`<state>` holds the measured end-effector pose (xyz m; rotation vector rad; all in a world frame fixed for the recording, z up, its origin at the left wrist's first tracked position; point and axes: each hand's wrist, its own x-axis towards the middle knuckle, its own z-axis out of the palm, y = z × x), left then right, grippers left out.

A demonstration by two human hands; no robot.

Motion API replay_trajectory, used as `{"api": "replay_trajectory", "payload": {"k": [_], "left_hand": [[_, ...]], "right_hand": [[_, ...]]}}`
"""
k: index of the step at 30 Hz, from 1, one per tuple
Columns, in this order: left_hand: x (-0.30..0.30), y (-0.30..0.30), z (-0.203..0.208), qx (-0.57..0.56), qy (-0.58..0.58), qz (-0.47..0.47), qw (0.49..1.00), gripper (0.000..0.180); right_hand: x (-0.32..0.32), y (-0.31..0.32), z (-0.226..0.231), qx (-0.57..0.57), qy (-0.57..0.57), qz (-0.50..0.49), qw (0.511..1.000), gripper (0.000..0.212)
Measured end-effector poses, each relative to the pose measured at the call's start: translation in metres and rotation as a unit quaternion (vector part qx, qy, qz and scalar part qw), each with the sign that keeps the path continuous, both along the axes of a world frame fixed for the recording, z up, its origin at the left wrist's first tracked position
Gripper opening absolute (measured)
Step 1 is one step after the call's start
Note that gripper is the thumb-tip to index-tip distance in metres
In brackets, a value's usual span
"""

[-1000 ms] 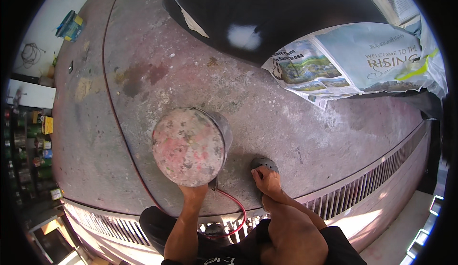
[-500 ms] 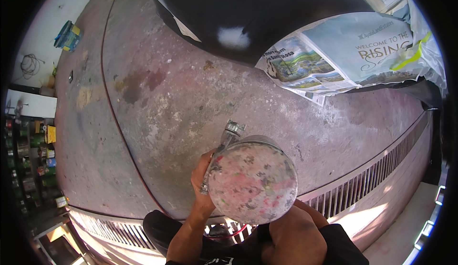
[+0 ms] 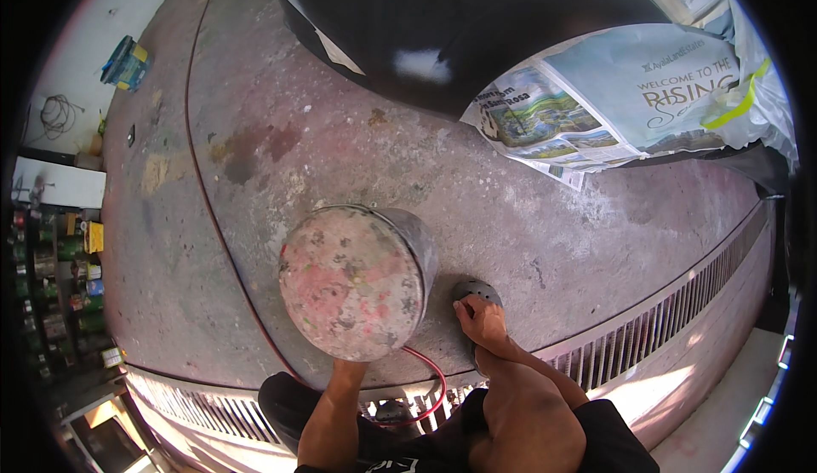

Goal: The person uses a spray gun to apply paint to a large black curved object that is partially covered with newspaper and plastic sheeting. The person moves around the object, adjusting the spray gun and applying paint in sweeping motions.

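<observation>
A round paint cup (image 3: 351,284), its lid blotched with pink, red and grey, is held up in front of me on a spray gun. My left forearm (image 3: 339,396) reaches under the cup. The cup hides my left hand and the gun body. A red hose (image 3: 438,388) curves down from behind the cup. To its right, apart from it, my right hand (image 3: 482,321) hangs over a dark grey perforated clog (image 3: 477,289). Its fingers are curled together; whether something is in them cannot be made out.
Ahead is a glossy black curved panel (image 3: 425,39), edged with newspaper (image 3: 681,90) and plastic. A dark hose (image 3: 208,200) crosses the stained concrete floor. A slatted grate (image 3: 638,324) runs behind my legs. A bucket (image 3: 126,64) and shelves of cans (image 3: 64,277) stand left.
The paint cup has moved left and up, now covering my left hand and the gun's nozzle. My right hand, hidden behind the cup before, has come into view above the clog.
</observation>
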<state>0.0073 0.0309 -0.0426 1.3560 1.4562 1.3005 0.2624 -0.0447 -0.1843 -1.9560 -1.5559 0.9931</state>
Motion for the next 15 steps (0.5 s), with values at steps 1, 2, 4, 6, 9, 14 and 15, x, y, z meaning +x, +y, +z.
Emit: {"api": "replay_trajectory", "payload": {"k": [1,2,4,6,9,14,15], "left_hand": [[0.0,0.001,0.005,0.003,0.048,0.014,0.999,0.019],[-0.001,0.003,0.01,0.006,0.099,0.028,0.995,0.017],[0.001,0.009,0.007,0.032,0.136,0.069,0.988,0.021],[0.001,0.012,0.006,0.015,0.087,0.111,0.99,0.025],[0.001,0.01,0.014,0.056,0.18,0.041,0.981,0.024],[0.018,0.014,0.035,0.075,0.099,-0.053,0.991,0.032],[0.024,0.017,0.039,0.072,0.058,-0.066,0.994,0.043]], "right_hand": [[0.0,-0.001,-0.001,0.004,-0.003,-0.001,1.0,0.023],[0.0,-0.001,-0.001,0.008,-0.003,-0.002,1.0,0.023],[-0.001,-0.001,-0.001,0.011,-0.005,-0.002,1.0,0.023],[-0.002,0.0,-0.001,0.014,-0.005,-0.001,1.0,0.023],[-0.002,0.0,-0.002,0.015,-0.007,0.003,1.0,0.023],[-0.002,-0.001,-0.002,0.02,-0.015,0.014,1.0,0.025],[0.0,-0.004,-0.002,0.06,-0.054,0.027,0.996,0.025]]}}
